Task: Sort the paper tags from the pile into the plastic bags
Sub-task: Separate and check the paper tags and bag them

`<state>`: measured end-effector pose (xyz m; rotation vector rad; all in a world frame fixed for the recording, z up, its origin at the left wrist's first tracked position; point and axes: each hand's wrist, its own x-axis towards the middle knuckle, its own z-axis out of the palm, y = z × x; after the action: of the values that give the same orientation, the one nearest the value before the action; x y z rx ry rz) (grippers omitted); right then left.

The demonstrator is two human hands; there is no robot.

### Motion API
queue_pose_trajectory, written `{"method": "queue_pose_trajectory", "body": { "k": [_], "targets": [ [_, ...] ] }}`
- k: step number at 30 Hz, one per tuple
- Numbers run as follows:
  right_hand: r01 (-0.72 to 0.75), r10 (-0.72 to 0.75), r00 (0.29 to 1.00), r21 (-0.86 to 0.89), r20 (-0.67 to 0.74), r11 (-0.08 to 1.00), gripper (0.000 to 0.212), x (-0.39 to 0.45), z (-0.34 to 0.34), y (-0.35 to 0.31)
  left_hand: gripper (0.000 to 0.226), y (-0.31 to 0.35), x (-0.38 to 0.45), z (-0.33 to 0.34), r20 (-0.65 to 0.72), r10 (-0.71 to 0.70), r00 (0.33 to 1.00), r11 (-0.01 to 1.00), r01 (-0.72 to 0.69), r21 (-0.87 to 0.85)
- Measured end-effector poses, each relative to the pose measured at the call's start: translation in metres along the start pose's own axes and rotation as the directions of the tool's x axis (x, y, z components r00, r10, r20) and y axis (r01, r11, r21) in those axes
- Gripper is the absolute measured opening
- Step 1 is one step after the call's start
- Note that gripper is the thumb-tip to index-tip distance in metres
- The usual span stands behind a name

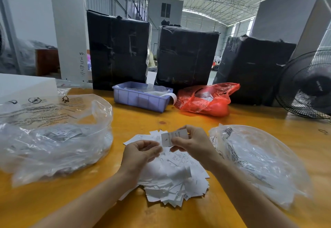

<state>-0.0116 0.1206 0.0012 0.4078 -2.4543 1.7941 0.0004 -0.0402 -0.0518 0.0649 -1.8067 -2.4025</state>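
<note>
Both bare forearms reach in from the bottom edge and meet above the loose pile of white paper tags (172,177) on the orange wooden table (179,118). The right hand (190,142) is raised a little, thumb and fingertips pinching the right side of a small white paper tag (170,138) held up facing the camera; the tag bears a printed "L" and some lines of text too small to read. The left hand (141,153) sits just beside it, palm turned up, fingers loosely curled; whether they hold a tag cannot be told.

2 clear plastic bags flank the pile: the large crumpled clear plastic bag on the left (53,134), printed with warning text and recycling symbols that cannot be read, with tags inside, and the clear plastic bag on the right (256,158), where the letters "ING" show near its mouth.

Behind stand 1 pale blue plastic bin (141,100), 1 red plastic bag (206,100), 3 tall black-wrapped parcels (186,55) and 1 black electric fan (308,84).
</note>
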Motion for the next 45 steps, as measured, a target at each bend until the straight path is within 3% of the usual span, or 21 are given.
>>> {"method": "queue_pose_trajectory", "body": {
  "k": [4,11,24,31,45],
  "targets": [
    [0.077,-0.084,0.995,-0.117,-0.056,0.990,0.007,0.0003,0.0045,0.0020,0.018,-0.0001,0.0006,-0.0008,-0.003,-0.008,1.000,1.000,0.008,-0.017],
    [0.131,-0.144,0.987,-0.155,-0.076,0.979,0.004,0.0007,0.0032,0.0030,0.023,0.0000,0.0011,-0.0002,0.018,-0.027,0.999,0.999,0.028,-0.046],
    [0.073,-0.059,0.996,-0.208,0.073,0.975,0.010,-0.0021,0.0069,0.0039,0.012,-0.0010,0.0028,-0.0011,-0.009,-0.015,1.000,0.999,0.015,-0.049],
    [0.098,-0.114,0.990,-0.182,-0.078,0.978,0.009,0.0011,0.0019,0.0021,0.021,-0.0009,0.0018,-0.0015,0.000,-0.005,1.000,0.999,0.005,-0.040],
    [0.135,-0.149,0.987,-0.199,-0.056,0.971,0.011,0.0006,0.0054,0.0039,0.028,-0.0009,0.0019,-0.0012,0.008,-0.026,1.000,0.997,0.027,-0.067]
  ]
}}
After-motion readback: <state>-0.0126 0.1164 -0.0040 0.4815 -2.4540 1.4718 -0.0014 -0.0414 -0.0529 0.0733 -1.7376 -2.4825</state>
